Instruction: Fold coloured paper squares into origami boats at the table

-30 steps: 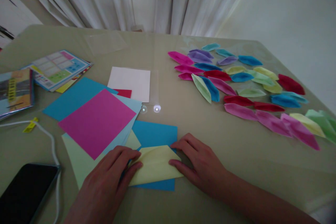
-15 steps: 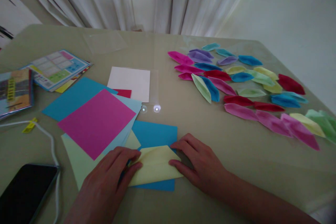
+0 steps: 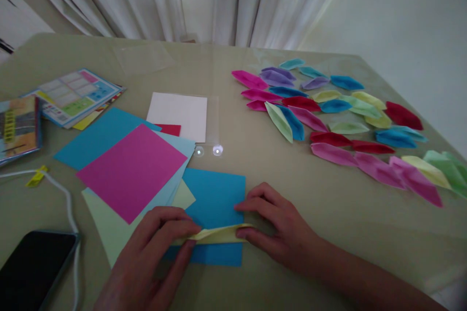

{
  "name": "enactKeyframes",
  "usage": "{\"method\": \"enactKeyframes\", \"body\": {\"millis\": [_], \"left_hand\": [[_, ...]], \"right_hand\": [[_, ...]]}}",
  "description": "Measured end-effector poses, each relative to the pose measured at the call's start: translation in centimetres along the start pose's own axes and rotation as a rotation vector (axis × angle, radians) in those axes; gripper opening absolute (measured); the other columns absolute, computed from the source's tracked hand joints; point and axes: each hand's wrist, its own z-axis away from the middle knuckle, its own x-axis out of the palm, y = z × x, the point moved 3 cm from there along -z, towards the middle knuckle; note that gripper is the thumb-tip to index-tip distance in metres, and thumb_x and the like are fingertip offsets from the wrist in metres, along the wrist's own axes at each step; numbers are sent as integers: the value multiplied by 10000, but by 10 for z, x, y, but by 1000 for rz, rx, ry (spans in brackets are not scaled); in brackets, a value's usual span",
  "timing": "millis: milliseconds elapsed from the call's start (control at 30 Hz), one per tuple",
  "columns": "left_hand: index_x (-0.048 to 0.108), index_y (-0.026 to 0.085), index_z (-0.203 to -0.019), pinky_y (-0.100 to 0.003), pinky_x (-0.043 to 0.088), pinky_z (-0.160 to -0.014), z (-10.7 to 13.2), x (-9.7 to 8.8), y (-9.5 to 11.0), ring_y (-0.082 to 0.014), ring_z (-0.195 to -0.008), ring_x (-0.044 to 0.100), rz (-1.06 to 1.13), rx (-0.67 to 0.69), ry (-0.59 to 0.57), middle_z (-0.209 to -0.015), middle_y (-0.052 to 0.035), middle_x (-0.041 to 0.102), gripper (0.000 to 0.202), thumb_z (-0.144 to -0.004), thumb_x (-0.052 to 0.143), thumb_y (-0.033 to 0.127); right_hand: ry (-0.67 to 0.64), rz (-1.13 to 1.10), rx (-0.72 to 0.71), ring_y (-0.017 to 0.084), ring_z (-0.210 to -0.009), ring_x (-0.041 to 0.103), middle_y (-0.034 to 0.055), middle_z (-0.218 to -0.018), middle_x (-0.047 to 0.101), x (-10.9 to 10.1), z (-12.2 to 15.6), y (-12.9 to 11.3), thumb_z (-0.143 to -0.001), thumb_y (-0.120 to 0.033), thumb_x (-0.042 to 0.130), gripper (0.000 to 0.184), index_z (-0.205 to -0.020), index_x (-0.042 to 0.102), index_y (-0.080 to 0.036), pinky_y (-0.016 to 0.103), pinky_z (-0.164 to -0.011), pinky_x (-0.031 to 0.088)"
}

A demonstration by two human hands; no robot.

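Note:
A pale yellow paper (image 3: 222, 235), folded into a narrow strip, lies over a blue square sheet (image 3: 219, 194). My left hand (image 3: 156, 248) pinches its left end between thumb and fingers. At the right end, my right hand (image 3: 280, 223) has the thumb against the strip, with the index finger raised apart above the blue sheet. To the left, a magenta sheet (image 3: 131, 170) rests on light blue and pale green sheets, and another blue sheet (image 3: 91, 141) sticks out behind it.
Several folded paper boat shapes (image 3: 306, 123) in many colours cover the table's right side. A black phone (image 3: 36, 267), a white cable (image 3: 69, 204) and printed packets (image 3: 80, 97) lie at left. A white sheet (image 3: 178, 112) in a clear sleeve is farther back, before the curtains (image 3: 204, 0).
The yellow paper has gone from a broad folded shape to a narrow strip, its upper part folded down. My right index finger has come off the paper.

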Motion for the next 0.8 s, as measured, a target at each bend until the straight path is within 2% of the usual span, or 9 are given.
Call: {"method": "enactKeyframes", "body": {"millis": [67,200,300,467,567,633,700,767,800], "left_hand": [[683,326,-1176,-234,652,-821,4,0,-3,-172,-910,778,100,-107,3,-1057,8,775,206,-997,693,427],[694,340,-1227,-218,673,-723,7,3,-11,-170,-758,788,290,-249,35,-920,27,800,345,-929,786,489],[744,358,-1149,-206,666,-672,2,3,-11,-162,-706,769,345,-240,10,-835,38,776,258,-919,804,459],[785,356,-1035,-249,654,-663,-5,-2,-4,-184,-761,766,347,-163,-69,-880,8,785,116,-971,742,442],[773,339,-1000,-252,638,-652,-3,0,1,-185,-764,763,237,-71,-95,-878,2,788,152,-1008,692,467],[764,341,-1117,-282,649,-769,-2,3,5,-202,-878,783,58,79,-67,-1008,-4,823,194,-1008,693,484],[736,330,-1280,-330,596,-1011,-1,8,11,-224,-1083,771,-159,311,-70,-1238,-7,819,330,-1000,702,503],[659,300,-1448,-362,369,-1271,-1,15,12,-236,-1300,688,-337,488,-132,-1459,-8,727,511,-998,689,540],[609,288,-1513,-384,214,-1344,-1,17,10,-246,-1397,621,-404,514,-156,-1541,-14,664,584,-1000,675,559]], "right_hand": [[44,-121,-29,174,-933,669,44,-1049,649,-5,-3,0,-1022,-336,743,110,-1060,760,-234,281,-808,554],[135,-256,-28,147,-797,644,28,-941,644,-11,-7,2,-994,-320,781,122,-929,771,-216,256,-681,514],[161,-288,-58,151,-785,652,28,-910,681,-11,-8,3,-985,-297,793,98,-937,768,-215,261,-670,505],[166,-295,-140,172,-777,660,27,-829,751,-10,-7,2,-993,-292,789,79,-951,773,-227,293,-709,512],[269,-327,-107,167,-737,640,24,-818,720,-16,-5,4,-1017,-299,750,98,-949,768,-230,281,-658,494],[447,-350,2,166,-718,599,17,-801,659,-24,-3,10,-1021,-339,734,167,-901,731,-223,267,-619,468],[618,-390,148,170,-706,556,13,-793,611,-31,-1,20,-1007,-428,741,253,-868,691,-222,257,-589,443],[678,-466,260,178,-705,542,15,-796,610,-33,-1,29,-981,-512,751,312,-880,679,-226,255,-579,436],[674,-515,293,181,-706,543,16,-798,618,-32,-2,32,-969,-535,759,325,-893,681,-229,253,-579,437]]}}
